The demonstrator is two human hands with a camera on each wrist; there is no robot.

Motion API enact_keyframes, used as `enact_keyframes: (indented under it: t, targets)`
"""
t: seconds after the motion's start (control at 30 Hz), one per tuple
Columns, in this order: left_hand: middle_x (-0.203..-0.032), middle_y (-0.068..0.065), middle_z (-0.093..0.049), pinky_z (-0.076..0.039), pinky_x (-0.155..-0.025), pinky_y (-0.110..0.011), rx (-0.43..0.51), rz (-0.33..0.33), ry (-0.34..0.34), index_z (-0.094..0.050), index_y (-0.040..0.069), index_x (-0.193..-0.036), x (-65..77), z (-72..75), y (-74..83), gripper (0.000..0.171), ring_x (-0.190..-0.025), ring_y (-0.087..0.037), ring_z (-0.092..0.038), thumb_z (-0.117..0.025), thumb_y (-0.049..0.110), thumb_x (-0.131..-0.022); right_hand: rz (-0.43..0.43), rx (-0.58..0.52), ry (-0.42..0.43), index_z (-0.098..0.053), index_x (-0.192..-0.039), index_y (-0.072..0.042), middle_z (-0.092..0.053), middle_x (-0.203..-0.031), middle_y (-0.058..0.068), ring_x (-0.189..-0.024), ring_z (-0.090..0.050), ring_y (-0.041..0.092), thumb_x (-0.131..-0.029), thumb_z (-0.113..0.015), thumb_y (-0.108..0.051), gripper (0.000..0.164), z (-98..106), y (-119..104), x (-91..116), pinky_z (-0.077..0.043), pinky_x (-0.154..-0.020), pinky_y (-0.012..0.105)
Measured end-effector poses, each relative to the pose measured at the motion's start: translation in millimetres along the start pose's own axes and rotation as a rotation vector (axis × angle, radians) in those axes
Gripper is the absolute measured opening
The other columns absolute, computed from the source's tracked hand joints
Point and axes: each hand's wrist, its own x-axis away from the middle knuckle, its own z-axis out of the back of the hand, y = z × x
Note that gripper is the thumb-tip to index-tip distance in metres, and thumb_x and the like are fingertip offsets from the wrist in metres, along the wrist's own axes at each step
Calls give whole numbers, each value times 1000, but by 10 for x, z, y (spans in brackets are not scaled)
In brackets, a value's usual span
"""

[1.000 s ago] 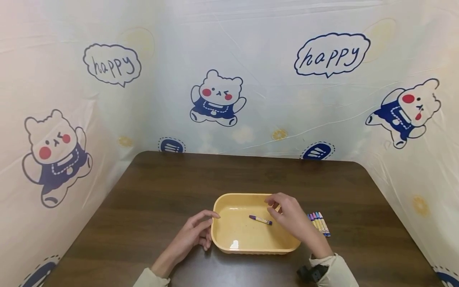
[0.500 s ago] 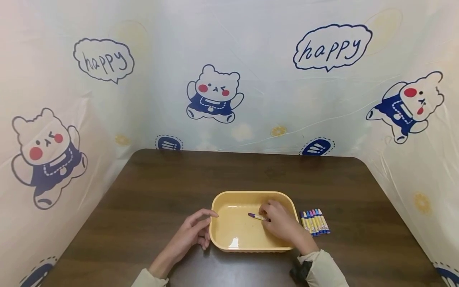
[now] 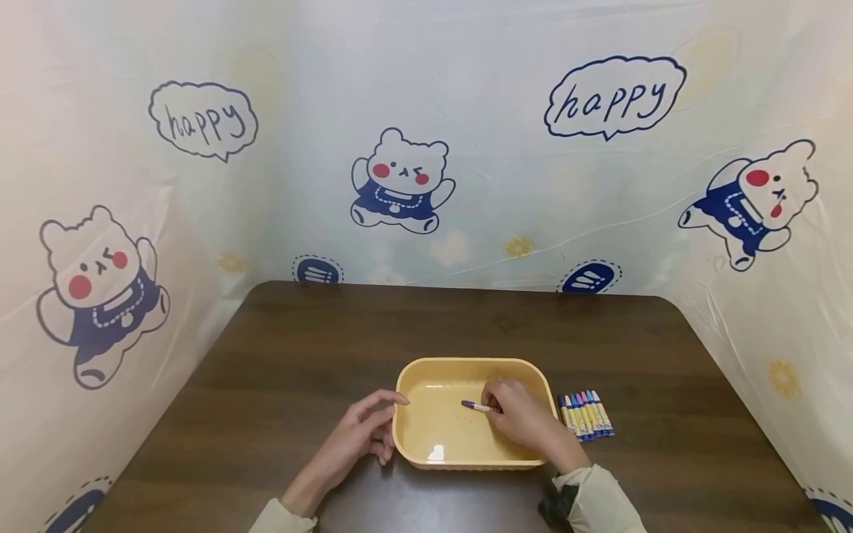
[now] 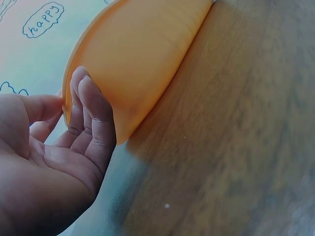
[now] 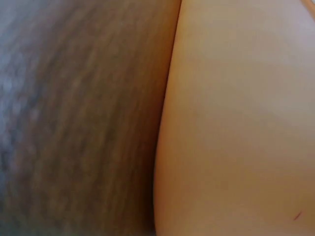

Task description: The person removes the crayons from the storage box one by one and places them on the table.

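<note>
A yellow plastic basin (image 3: 433,437) stands near the front of the table. My left hand (image 3: 349,440) pinches its left rim, index finger over the edge; in the left wrist view the thumb and fingers of that hand (image 4: 69,147) meet at the rim. Inside the basin, my right hand (image 3: 523,416) pinches the right end of a purple crayon (image 3: 472,405). The crayon's purple tip points left, and its other end is hidden by the fingers. Only the basin's outer side (image 5: 236,123) shows in the right wrist view, with no hand visible.
Right of the basin, several crayons (image 3: 586,414) lie side by side in a row on the dark wooden table (image 3: 373,318). A printed cloth (image 3: 493,185) with bears surrounds the table's back and sides.
My right hand has come left and down from over the basin's right rim to the crayon and now pinches it. My left hand has stayed at the rim.
</note>
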Motion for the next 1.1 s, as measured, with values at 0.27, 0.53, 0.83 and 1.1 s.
enact_keyframes:
  t: [0.27,0.53,0.83,1.1]
  targets:
    - [-68,-7,-57,-52,-50,-29,-10,8,-10,-51,4,-131,-4,-20,-19,32,-54,-17,-56,-49,24,-106,-14,-5,-6,-65,-82,-10,-53,-75,-5,-69,-47,10,-84,-72,-1,12,-14,17,25,-42,-59,23]
    - [-68,-7,-56,-51,-50,-28,-27,-8,-8,-52,3,-132,3,-9,-11,34,-53,-17,-57,-50,25,-106,-32,-16,-13,-67,-86,-11,-55,-77,-4,-70,-49,11,-86,-74,-5,9,-9,1,9,-44,-60,23]
    - [-68,-8,-57,-51,-50,-28,-20,6,-11,-51,3,-132,13,-17,-30,34,-54,-17,-57,-50,25,-106,20,-85,81,-69,-89,-11,-60,-80,-7,-73,-54,7,-86,-74,-2,10,96,-19,39,-50,-64,23]
    - [-68,-7,-57,-52,-50,-28,-19,1,-15,-51,2,-132,-9,-9,4,34,-54,-17,-57,-49,24,-106,-81,-122,123,-71,-95,-13,-63,-87,-6,-79,-56,10,-85,-77,-3,15,310,-133,123,-55,-70,26]
